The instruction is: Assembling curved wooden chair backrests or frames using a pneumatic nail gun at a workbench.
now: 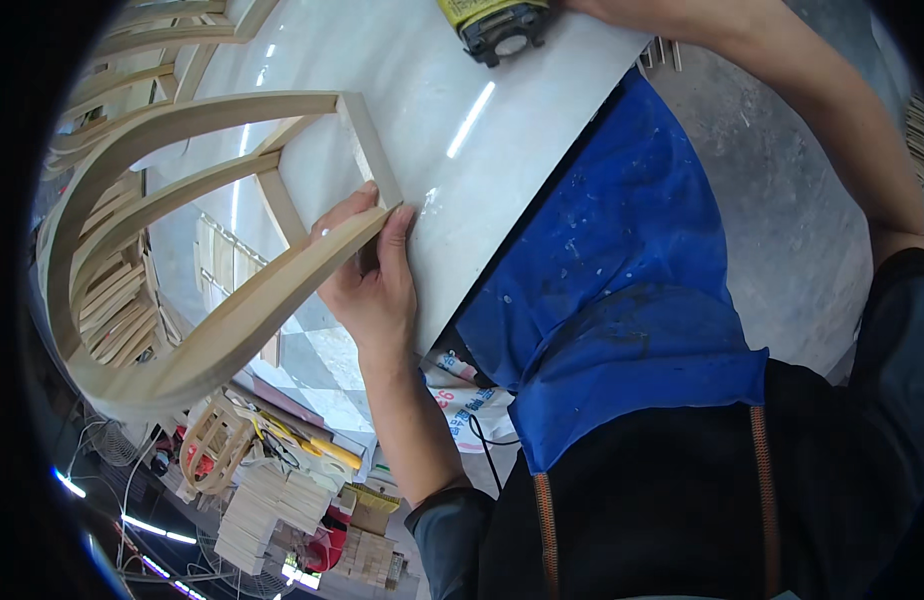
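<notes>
Curved pale bentwood chair-back frame (197, 250) lies across the glossy white worktop (452, 150), left hand (372, 275) clamped on its near rail at the corner joint, right hand's grip on the yellow power tool (497, 25) beyond the frame hidden; joint seated, fastening apparently pending.

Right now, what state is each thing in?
Curved wooden frame: lying on the white tabletop, one end overhanging the edge.
Left hand: grip closed on the frame's nearest curved rail.
Right hand: out of view past the top edge.
Yellow power tool: resting on the tabletop.
Blue apron: worn, speckled.
</notes>
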Demonstrator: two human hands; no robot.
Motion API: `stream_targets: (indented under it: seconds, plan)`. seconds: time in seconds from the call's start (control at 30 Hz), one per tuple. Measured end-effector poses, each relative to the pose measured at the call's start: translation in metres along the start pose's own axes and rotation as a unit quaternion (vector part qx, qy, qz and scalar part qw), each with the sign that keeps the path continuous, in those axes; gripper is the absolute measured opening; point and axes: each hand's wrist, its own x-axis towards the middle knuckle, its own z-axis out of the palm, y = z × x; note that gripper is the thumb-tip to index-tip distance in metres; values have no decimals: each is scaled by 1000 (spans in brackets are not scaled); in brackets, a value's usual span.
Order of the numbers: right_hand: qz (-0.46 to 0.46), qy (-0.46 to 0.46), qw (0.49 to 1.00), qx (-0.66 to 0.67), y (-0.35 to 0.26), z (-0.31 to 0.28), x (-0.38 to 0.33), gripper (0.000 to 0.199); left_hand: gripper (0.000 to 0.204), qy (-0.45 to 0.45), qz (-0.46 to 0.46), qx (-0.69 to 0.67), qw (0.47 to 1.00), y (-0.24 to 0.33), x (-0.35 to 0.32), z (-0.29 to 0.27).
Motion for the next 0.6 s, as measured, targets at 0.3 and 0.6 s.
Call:
stream_targets:
  seconds: [0.3,0.6]
  plan:
    - [208,-320,837,391,-46,-111,-10,35,29,12,-42,-18,999,4,-2,0]
    - [294,-337,345,825,-69,33,-49,38,26,29,10,49,998,-6,-3,3]
